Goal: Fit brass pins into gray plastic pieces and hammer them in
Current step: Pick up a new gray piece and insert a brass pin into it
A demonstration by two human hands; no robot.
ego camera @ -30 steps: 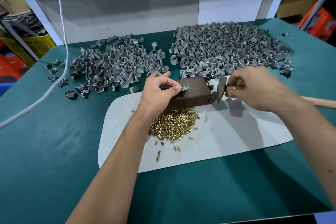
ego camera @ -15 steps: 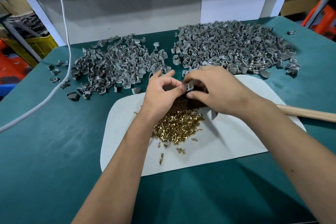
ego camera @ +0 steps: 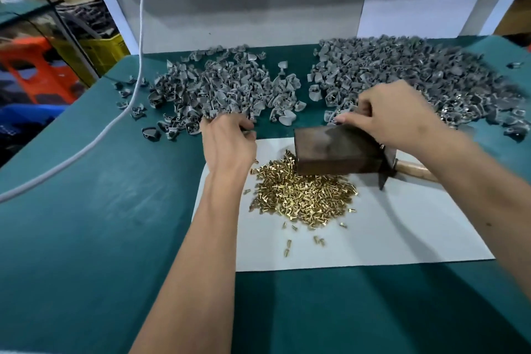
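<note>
The left hand (ego camera: 228,146) reaches the near edge of the left heap of gray plastic pieces (ego camera: 227,89), fingers curled; what they pinch I cannot tell. The right hand (ego camera: 393,115) curls over the dark block (ego camera: 336,152), beside the brass pins (ego camera: 304,195)

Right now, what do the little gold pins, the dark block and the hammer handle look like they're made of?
Gold pins: shiny yellow metal with bright glints, likely brass.
Dark block: dull brown-gray with worn, smudged faces; probably steel or iron, though dense wood can't be ruled out.
Hammer handle: pale tan and matte, looks like bare wood.
</note>
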